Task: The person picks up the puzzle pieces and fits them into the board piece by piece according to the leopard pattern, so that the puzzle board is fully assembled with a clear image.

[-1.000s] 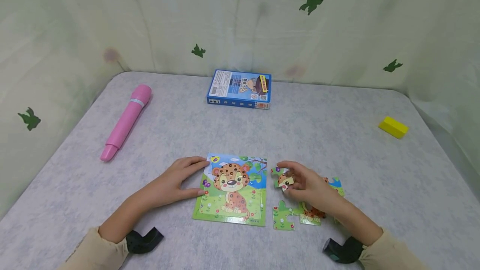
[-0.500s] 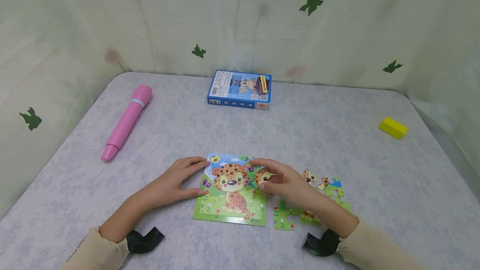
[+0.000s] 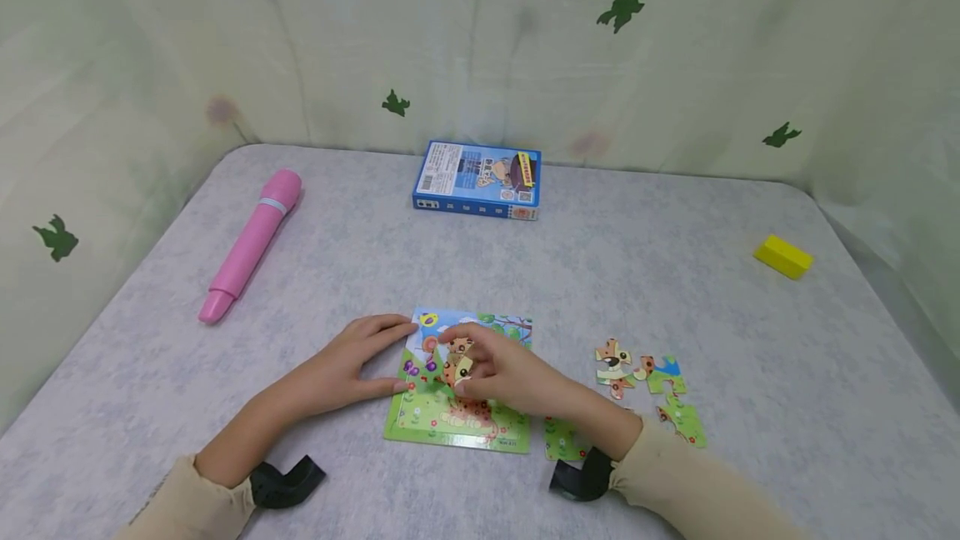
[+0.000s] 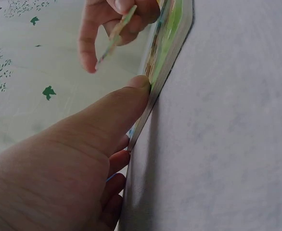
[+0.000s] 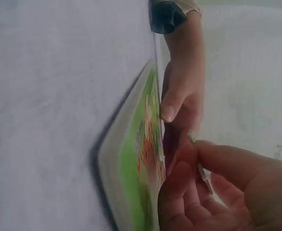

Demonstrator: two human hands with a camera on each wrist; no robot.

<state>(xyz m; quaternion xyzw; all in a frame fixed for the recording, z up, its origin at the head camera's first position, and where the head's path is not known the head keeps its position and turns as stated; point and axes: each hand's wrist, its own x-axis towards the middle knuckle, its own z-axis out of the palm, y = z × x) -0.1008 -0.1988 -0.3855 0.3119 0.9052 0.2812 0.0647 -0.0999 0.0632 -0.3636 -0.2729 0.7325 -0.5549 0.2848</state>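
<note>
Over the puzzle board (image 3: 412, 427), the right hand (image 3: 498, 369) pinches a puzzle piece (image 3: 453, 372), partly hiding the picture; the left hand (image 3: 363, 359), loosely spread, touches the board's edge. Loose pieces (image 3: 684, 422) lie rightward, a blue box (image 3: 476, 179) beyond.

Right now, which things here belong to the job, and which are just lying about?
For the job:
puzzle board, touched by the left hand
puzzle piece pinched by the right hand
loose puzzle pieces

Apparently lying about:
pink microphone-shaped thing
blue box
yellow block
</note>
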